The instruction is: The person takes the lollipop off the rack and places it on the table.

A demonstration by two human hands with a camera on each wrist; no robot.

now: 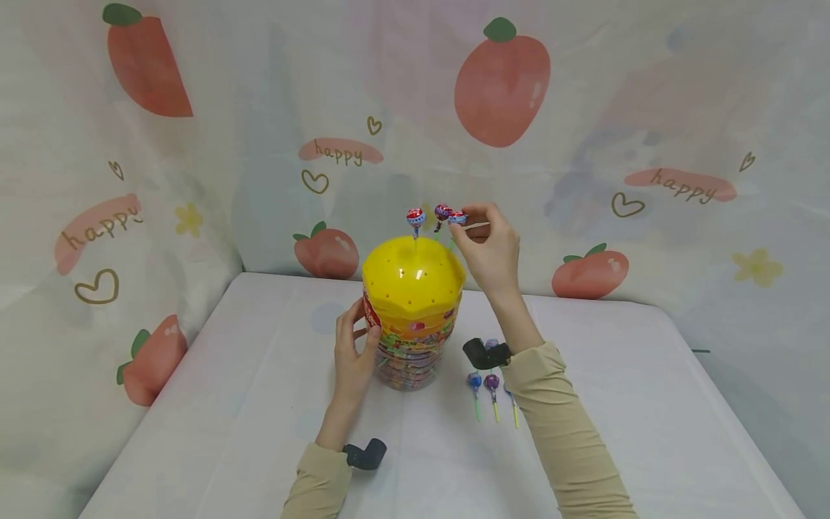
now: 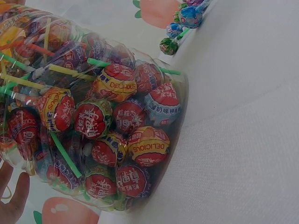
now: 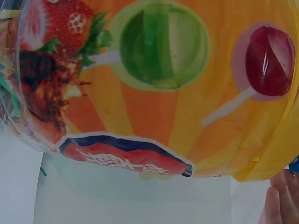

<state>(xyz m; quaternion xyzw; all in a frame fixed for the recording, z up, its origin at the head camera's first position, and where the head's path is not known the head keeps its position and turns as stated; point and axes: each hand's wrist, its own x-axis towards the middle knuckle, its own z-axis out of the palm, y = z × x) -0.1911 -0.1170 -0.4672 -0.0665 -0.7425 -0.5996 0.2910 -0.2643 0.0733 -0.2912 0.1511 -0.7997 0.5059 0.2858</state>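
Note:
A clear plastic jar of wrapped lollipops stands upright on the table under a domed yellow lid with small holes. Two lollipops, one red and pale blue and one dark purple-red, rise from the lid's top. My right hand pinches a red and blue lollipop by its head at the lid's right rear; whether its stick sits in a hole I cannot tell. My left hand grips the jar's left side. In the left wrist view, lollipops fill the jar.
On the white table, right of the jar, lie several loose lollipops, partly hidden by the right wrist and its black strap. A fruit-printed cloth hangs behind the table. The jar's printed label fills the right wrist view.

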